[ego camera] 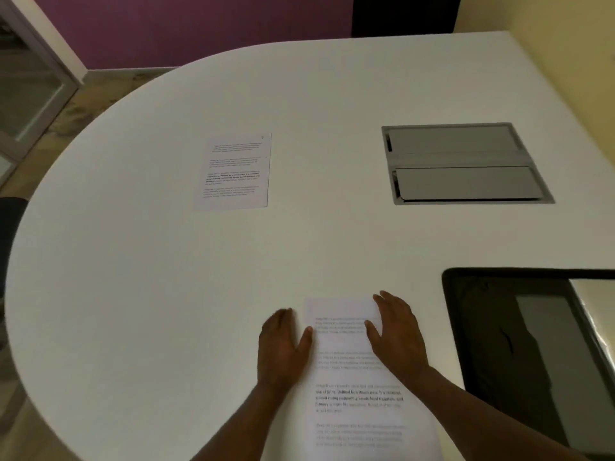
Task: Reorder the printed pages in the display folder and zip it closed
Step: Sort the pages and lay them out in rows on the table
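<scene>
Paper is light, thin and easily creased; I think it slides best under flat fingers and lifts from an edge. The near page (352,377) lies between the left hand (283,344) and right hand (397,331), both flat and open on it. Another page (234,173) lies farther away, the black folder (519,344) at right, on a smooth white table (149,294); purple wall (199,24) behind.

Near printed page (357,377) running off bottom edge, text blurring. Display folder (532,344) getting cut by right edge. Far page (234,173) text showing too small for reading.
</scene>
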Motion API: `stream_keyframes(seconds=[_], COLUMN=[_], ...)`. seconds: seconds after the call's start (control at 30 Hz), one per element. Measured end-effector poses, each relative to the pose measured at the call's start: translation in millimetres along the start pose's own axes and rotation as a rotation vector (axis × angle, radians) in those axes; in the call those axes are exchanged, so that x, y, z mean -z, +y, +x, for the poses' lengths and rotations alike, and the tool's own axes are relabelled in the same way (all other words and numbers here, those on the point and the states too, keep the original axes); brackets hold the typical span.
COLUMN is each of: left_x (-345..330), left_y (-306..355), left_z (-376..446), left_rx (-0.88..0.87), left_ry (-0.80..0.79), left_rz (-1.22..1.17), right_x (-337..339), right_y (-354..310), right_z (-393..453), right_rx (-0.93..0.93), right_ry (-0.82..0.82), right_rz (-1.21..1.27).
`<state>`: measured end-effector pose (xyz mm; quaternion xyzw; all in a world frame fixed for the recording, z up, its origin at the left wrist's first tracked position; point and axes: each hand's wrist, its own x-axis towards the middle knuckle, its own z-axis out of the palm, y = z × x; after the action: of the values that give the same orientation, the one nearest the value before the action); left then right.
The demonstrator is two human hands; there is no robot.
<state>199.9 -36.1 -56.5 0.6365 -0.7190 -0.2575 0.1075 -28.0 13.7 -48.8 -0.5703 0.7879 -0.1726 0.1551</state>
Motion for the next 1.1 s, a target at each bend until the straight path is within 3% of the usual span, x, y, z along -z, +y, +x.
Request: stream_keyframes(seconds=[0.2, 0.4, 0.63, 0.87, 1.0, 1.1], left_x=[-4.3, -11.8, -11.6, -11.1, -12.8, -17.4], left_y=[14.7, 29.2, 41.2, 40.5, 37.2, 44.3], left_z=[-66.8, -79.6, -77.5, -80.6, -87.7, -94.6], left_rx=[0.161, 0.315, 0.375, 0.427, 0.313, -0.013], left_ry=[-0.127, -0.192, -0.160, -0.146, -0.103, -0.013], left_rz=[0.015, -0.057, -0.125, -0.265, -0.139, 0.107], right_x=[12.4, 22.5, 30.9, 30.2, 27.6, 28.0], right_y=[14.8, 20.1, 18.0, 21.2, 19.6, 17.8], right_z=[-64.6, -92.7, -87.6, -90.2, -94.0, -93.7], right_rx=[-0.175, -0.323, -0.491, -0.540, -0.479, -0.520], right_ry=[-0.056, -0.171, -0.199, -0.144, -0.142, -0.101], right_rz=[0.003, 0.029, 0.118, 0.210, 0.232, 0.206])
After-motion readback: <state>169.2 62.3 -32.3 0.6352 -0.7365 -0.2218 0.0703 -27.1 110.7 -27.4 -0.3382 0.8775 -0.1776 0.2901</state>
